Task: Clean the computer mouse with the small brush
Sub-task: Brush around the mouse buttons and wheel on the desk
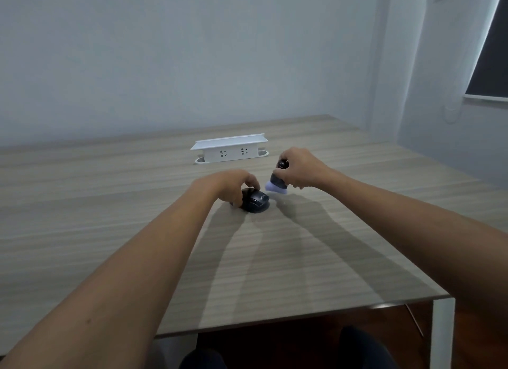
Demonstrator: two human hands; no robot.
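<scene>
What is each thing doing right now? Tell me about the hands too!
Mouse: flat on the table, held steady by the left hand.
Brush: lifted, bristles down, beside the mouse; touching it or not, cannot tell.
Left hand: fingers curled around the mouse.
Right hand: gripping the brush.
Socket box: popped up, lid open, nothing plugged in.
Table: holding the mouse.

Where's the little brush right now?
In the head view, the small brush is in the right hand, just right of the computer mouse and in front of the white socket box.
</scene>
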